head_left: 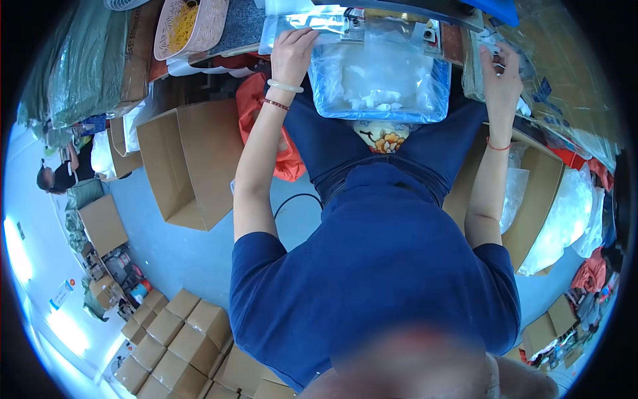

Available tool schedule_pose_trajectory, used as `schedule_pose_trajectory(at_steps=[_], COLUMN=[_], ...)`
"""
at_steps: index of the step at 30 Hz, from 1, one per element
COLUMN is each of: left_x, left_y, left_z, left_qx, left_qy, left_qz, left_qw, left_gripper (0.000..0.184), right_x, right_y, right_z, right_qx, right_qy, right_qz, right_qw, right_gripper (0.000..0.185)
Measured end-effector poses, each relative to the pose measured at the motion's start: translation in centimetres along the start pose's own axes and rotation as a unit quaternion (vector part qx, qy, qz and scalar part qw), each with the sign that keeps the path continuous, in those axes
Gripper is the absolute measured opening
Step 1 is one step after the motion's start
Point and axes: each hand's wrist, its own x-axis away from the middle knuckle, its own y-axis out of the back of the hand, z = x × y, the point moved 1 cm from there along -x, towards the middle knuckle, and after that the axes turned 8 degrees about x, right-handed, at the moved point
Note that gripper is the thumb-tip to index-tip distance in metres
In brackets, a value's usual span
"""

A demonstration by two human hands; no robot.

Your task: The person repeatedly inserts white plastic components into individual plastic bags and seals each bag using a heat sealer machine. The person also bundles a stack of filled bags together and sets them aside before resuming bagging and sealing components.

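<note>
At the top of the head view, my left hand (294, 53) has its fingers pressed together on the edge of a clear plastic sheet or bag (325, 25) on the bench. My right hand (500, 66) is over a stack of clear bags (473, 66) at the right, fingers curled and apart; a small whitish thing shows by its fingertips, too small to name. Between the hands, a tray lined with blue plastic (415, 110) sits at my lap, holding small white pieces (380, 103).
A pale basket (211, 26) with yellow bands stands at the upper left. Open cardboard boxes (193, 166) flank my legs on both sides. A dark machine edge (425, 12) overhangs the bench. Stacked cartons (186, 339) and another person (63, 174) are farther off.
</note>
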Motion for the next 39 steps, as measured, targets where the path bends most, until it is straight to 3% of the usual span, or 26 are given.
schedule_pose_trajectory(at_steps=[4,6,9,10,13,16,20,21,22,24,26,27,28,30,34,36,37,39], left_x=[-0.7,-0.7,-1.1,-1.7,-1.8,-2.5,-3.1,-3.1,-3.1,-3.2,-2.7,-2.3,-2.0,-1.8,-2.0,-1.9,-1.9,-2.1], left_y=[1.0,2.0,3.4,4.0,4.1,4.0,4.0,4.1,3.9,3.1,2.1,1.6,1.3,0.8,0.2,-0.3,-0.8,-1.9], left_z=[-0.5,-2.1,-4.5,-5.2,-6.6,-9.0,-11.0,-11.0,-11.1,-10.9,-11.0,-11.0,-11.0,-11.1,-11.2,-11.0,-10.7,-10.0], left_qx=[0.044,0.163,0.178,0.175,0.304,0.375,0.454,0.453,0.485,0.540,0.613,0.613,0.612,0.579,0.580,0.624,0.623,0.707], left_qy=[0.046,0.151,0.238,0.237,0.271,0.260,0.296,0.298,0.313,0.315,0.361,0.385,0.387,0.388,0.378,0.421,0.420,0.455], left_qz=[-0.009,-0.033,-0.011,-0.013,0.020,0.035,0.098,0.100,0.163,0.280,0.322,0.332,0.333,0.357,0.369,0.329,0.329,0.234], left_qw=[0.998,0.974,0.955,0.956,0.913,0.889,0.835,0.834,0.800,0.729,0.624,0.605,0.604,0.622,0.620,0.570,0.571,0.488], left_gripper=[0.014,0.014,0.017,0.017,0.019,0.018,0.022,0.022,0.022,0.025,0.024,0.025,0.025,0.026,0.027,0.028,0.028,0.026], right_x=[2.6,5.1,7.7,7.5,4.9,3.4,2.1,1.4,0.8,0.0,-0.2,-0.2,-0.3,-0.4,-0.4,-0.5,-0.6,-1.0], right_y=[0.0,-1.0,-4.7,-5.3,-2.2,-0.2,-1.0,-0.5,0.0,0.3,-0.6,-1.1,-1.3,-1.9,-2.5,-3.6,-3.8,-3.5], right_z=[4.2,6.1,6.3,6.9,9.8,11.5,10.7,10.5,10.3,9.6,8.6,8.1,7.5,6.4,5.9,5.0,4.7,3.8], right_qx=[-0.071,-0.143,-0.170,-0.201,-0.249,-0.210,-0.203,-0.163,-0.121,-0.093,-0.093,-0.109,-0.110,-0.009,0.001,-0.134,-0.135,-0.168], right_qy=[0.076,0.035,0.013,0.077,0.128,0.194,0.250,0.308,0.363,0.356,0.366,0.312,0.311,0.290,0.306,0.193,0.194,0.144], right_qz=[0.005,0.107,0.255,0.227,0.180,0.139,0.150,0.172,0.192,0.235,0.315,0.385,0.386,0.460,0.462,0.407,0.406,0.249], right_qw=[0.995,0.983,0.952,0.950,0.943,0.948,0.935,0.921,0.904,0.900,0.871,0.862,0.862,0.839,0.833,0.882,0.883,0.943], right_gripper=[0.045,0.042,0.038,0.034,0.029,0.027,0.025,0.025,0.025,0.027,0.028,0.029,0.029,0.030,0.030,0.031,0.031,0.032])
